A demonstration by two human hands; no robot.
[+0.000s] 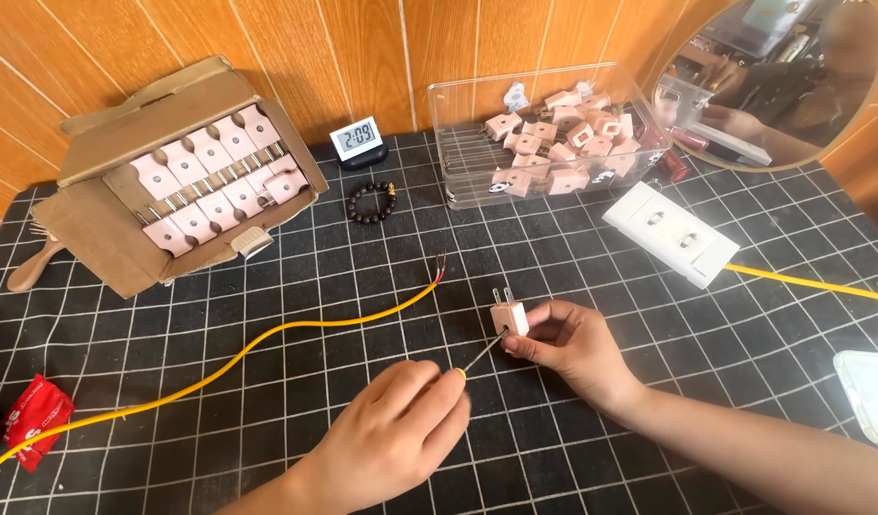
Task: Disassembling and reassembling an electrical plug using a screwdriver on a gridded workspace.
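- While the right hand [563, 343] pinched the pink plug [508, 318], it could've twisted loose.
- Left hand [401, 429] gripped a thin screwdriver [485, 351]; its tip might've slipped off.

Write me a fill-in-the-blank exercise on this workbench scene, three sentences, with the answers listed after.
1. The right hand holds a pink plug whose two metal prongs point ____.
2. The left hand pinches a thin screwdriver whose tip meets the ____.
3. The bare end of the loose yellow cable lies on the mat, ____ from both hands.

Missing words: up; plug; apart
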